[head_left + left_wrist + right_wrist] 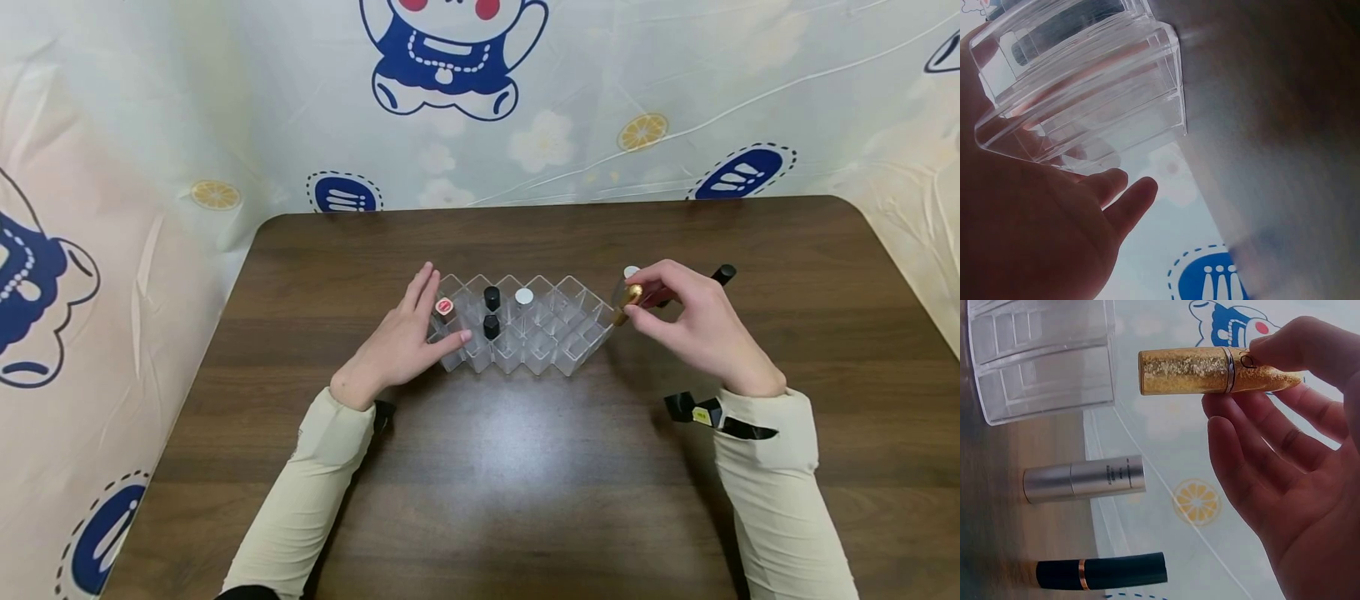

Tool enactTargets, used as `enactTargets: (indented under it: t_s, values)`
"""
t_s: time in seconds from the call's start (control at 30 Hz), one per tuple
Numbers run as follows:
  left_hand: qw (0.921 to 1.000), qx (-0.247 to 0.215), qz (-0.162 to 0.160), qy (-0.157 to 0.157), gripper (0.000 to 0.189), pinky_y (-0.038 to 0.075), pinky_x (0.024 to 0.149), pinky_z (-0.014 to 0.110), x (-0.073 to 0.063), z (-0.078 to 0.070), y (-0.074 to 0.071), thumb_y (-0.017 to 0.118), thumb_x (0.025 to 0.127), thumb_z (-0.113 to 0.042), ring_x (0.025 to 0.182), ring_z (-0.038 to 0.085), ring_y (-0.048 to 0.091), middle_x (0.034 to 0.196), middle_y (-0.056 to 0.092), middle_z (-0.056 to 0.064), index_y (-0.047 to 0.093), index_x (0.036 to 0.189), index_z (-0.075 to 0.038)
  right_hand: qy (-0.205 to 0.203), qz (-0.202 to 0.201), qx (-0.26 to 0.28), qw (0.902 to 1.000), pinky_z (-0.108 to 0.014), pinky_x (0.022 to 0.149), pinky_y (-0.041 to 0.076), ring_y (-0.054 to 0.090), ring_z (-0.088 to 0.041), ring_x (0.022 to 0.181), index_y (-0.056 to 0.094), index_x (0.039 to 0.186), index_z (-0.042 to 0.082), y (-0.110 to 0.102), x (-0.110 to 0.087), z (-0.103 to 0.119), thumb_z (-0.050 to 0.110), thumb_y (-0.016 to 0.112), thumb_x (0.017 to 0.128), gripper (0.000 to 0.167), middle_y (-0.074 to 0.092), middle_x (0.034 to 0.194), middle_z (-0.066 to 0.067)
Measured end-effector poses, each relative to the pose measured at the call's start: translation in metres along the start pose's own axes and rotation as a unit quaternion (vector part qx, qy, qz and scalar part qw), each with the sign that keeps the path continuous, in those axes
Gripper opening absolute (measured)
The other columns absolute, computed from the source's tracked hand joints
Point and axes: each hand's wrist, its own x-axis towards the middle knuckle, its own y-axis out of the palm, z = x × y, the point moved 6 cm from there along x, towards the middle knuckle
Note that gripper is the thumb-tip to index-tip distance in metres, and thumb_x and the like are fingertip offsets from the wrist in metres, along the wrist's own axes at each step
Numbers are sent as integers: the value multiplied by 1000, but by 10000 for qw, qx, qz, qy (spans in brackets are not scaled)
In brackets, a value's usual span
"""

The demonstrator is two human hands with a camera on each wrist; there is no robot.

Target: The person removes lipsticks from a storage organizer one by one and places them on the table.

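Observation:
A gold lipstick tube (1184,372) is pinched between the thumb and fingers of my right hand (701,325), its glittery end pointing away from the palm. In the head view, that hand is just past the right end of a clear lipstick organizer (570,367). At the organizer's left end lies my left hand (397,342), fingers extended along the side and thumb over the front corner. The left wrist view shows the palm close beside the clear plastic wall (1085,119). Upright in the compartments are a red-topped tube (445,308), two black-capped tubes (491,325) and a white-topped one (524,297).
Beyond the organizer's right end, a silver tube (1085,479) and a black tube with a gold band (1129,572) stand on the brown wooden table (525,500). Part of a dark red item (660,296) shows behind my right hand. Patterned curtain (262,100) hangs around the table.

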Motion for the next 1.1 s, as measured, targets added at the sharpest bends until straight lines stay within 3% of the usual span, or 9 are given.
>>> enactTargets:
  t_s: [0.67, 1.1]
  values:
    - [10000, 12, -19, -18, 99, 25, 112, 61, 1, 1, 0, 44, 88, -71, 148, 31, 18, 163, -12, 0, -5, 156, -18, 286, -373, -374, 9982, -8, 69, 41, 58, 4, 78, 65, 100, 5, -24, -6, -10, -6, 72, 77, 26, 67, 89, 1]
    - [10000, -13, -14, 0, 99, 26, 112, 60, 0, 0, 0, 45, 89, -70, 147, 33, 21, 163, -12, 0, -4, 156, -17, 597, -600, -324, 9959, -3, 77, 41, 56, 7, 80, 64, 102, 2, -40, -13, -21, -6, 72, 77, 27, 60, 91, 10]
